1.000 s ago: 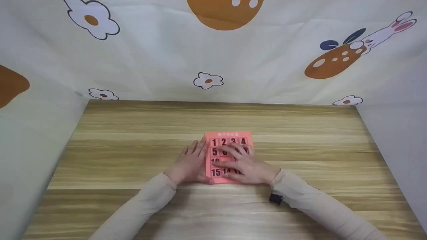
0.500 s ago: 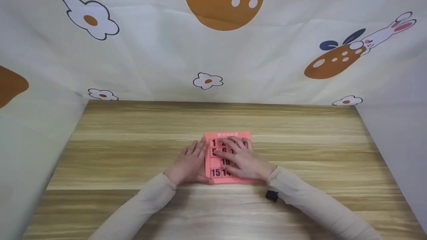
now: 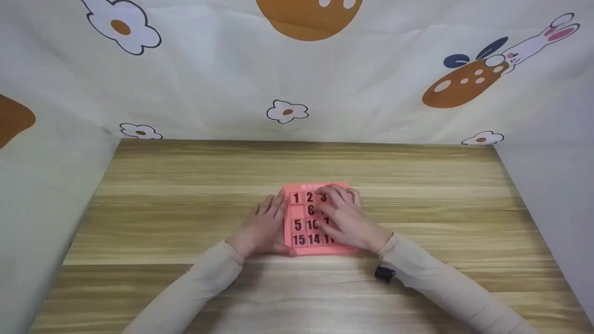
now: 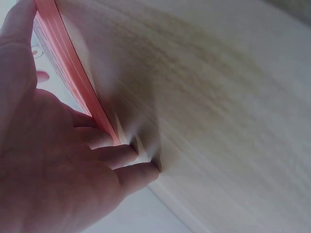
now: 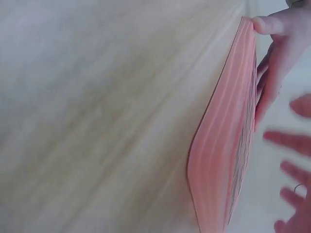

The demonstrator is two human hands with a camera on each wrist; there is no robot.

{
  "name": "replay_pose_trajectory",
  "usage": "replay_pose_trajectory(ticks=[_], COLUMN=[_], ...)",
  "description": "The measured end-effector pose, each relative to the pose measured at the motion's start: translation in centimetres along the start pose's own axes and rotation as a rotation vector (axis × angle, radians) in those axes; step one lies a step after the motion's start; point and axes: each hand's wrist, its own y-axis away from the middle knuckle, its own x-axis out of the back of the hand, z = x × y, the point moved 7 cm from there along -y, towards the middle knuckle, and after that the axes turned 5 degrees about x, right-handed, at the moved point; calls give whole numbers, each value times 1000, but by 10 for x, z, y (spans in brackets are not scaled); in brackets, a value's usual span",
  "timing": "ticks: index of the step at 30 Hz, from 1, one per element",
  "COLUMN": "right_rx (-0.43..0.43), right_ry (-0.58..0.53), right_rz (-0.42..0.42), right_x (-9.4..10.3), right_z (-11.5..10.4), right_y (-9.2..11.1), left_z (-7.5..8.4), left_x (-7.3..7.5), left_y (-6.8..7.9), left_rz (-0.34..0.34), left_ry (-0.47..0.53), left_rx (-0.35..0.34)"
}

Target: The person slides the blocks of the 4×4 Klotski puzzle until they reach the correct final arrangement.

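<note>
A pink number sliding puzzle (image 3: 320,251) lies flat on the table, its black-numbered tiles in rows. In the head view the empty slot (image 3: 297,212) is at the left end of the second row, and tile 5 (image 3: 298,225) is directly below it. My left hand (image 3: 262,227) rests along the puzzle's left edge with straight fingers, the thumb at the near left corner. Over the right half is my right hand (image 3: 350,222), its fingers spread and slightly bent, hiding several tiles. In the right wrist view these fingers (image 5: 286,141) appear apart from the tile surface.
The wood-grain table (image 3: 185,185) extends around the puzzle on all sides. A pale cloth (image 3: 222,69) printed with flowers and carrots hangs behind it, with pale side walls at left and right. A black strap (image 3: 384,273) sits by the right sleeve.
Tile 10 slid right one slot, then tile 5 slid down, leaving the second row's left slot empty. My right hand has lifted and shifted slightly right; my left hand stayed in place.
</note>
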Motion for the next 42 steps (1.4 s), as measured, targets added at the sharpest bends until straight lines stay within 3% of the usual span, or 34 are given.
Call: replay_pose_trajectory(ticks=[2, 8, 12, 15, 19, 21, 24, 33, 39, 42], right_rx=[-30, 18, 11, 2, -65, -100, -105, -26, 101, 92], right_ry=[20, 13, -10, -11, 43, 72, 75, -48, -150, -150], right_rz=[-16, -170, -226, -174, 24, 81, 66, -132, -38, -21], right_x=[-2, -15, -18, -12, 7, 13, 14, -2, 10, 14], right_z=[3, -1, -1, 2, 11, 17, 20, 15, 15, 19], right_y=[1, 2, 3, 3, 5, 9, 12, 14, 19, 20], left_z=[0, 0, 0, 1, 2, 2, 2, 0, 0, -1], left_x=[0, 0, -1, -1, 0, 1, 1, 0, -1, 0], left_y=[0, -1, -1, -1, 0, 1, 1, 0, 0, 0], left_rz=[0, -2, -5, -5, -3, -6, -9, -19, -21, -22], left_ry=[0, -4, -3, -5, 4, 8, 15, 5, 0, 13], left_rx=[-1, 4, 7, 4, 4, 8, 11, 26, 26, 28])
